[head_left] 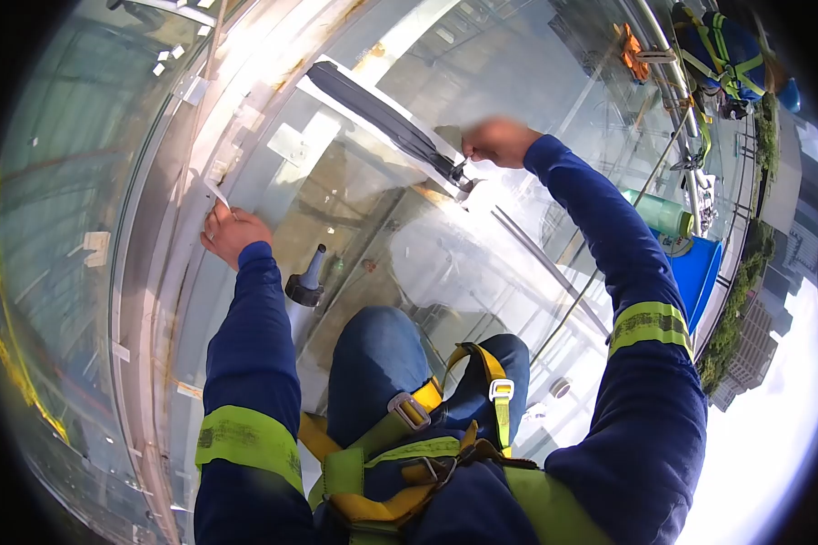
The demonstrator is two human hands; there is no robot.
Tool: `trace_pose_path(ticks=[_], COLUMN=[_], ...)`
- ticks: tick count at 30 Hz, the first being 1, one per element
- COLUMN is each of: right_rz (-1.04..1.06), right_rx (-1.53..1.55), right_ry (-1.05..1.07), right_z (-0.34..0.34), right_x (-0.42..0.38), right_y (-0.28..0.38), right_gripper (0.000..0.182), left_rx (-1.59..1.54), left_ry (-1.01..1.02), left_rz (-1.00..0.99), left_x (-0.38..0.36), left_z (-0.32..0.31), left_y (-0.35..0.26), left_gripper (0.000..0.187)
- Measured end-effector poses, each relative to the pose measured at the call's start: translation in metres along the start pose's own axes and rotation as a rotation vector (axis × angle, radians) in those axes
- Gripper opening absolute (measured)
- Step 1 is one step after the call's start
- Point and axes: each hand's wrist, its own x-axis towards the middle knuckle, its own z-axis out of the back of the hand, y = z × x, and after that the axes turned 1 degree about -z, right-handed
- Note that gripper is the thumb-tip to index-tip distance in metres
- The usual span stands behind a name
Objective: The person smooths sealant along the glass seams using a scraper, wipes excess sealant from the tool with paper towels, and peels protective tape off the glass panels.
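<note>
Left to right, as I view it from my station.

Item: yellow strip [29,386], beyond the glass at the far left.
Item: long pale metal frame [145,272], running up beside my left hand.
Item: my left hand [236,234], fingertips drawn together, pinching a thin white strip [216,193] at the frame's inner edge.
Item: grey nozzle [314,268] with a black collar [304,291], pointing up, between my left sleeve and the knee.
Item: long dark strip [373,109], creased lengthwise, lying slantwise along a white band, its upper end towards the frame, its lower end by my right hand.
Item: my right hand [500,143], fingers bent at the dark strip's lower end; blurred, so I cannot tell whether they pinch it.
Item: orange cloth [633,54], near the metal rails [671,68].
Item: green bottle [661,214], on its side, right of my right sleeve.
Item: blue bucket [697,277], just below the bottle.
Item: blue clothing with green straps [723,54], upper right, beyond the rails.
</note>
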Motion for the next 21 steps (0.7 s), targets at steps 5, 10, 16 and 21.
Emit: trace_pose_path(ticks=[5, 10, 16, 21], right_rz=[-0.068, 0.051, 0.122, 0.003], right_rx=[0.089, 0.067, 0.052, 0.042], right_ry=[-0.049, -0.1, -0.08, -0.182], right_z=[-0.015, -0.032, -0.033, -0.031], right_x=[-0.029, -0.03, -0.026, -0.022], right_y=[-0.012, -0.026, -0.031, -0.028], right_gripper=[0.016, 0.011, 0.015, 0.019], left_rx=[0.019, 0.015, -0.033, -0.012], left_ry=[0.03, 0.037, -0.08, -0.058], left_rz=[0.0, -0.002, -0.071, -0.048], left_x=[0.002, 0.001, 0.0, 0.0], left_z=[0.006, 0.013, 0.001, 0.002], left_y=[-0.004, -0.008, 0.0, 0.0], left_gripper=[0.037, 0.039, 0.037, 0.038])
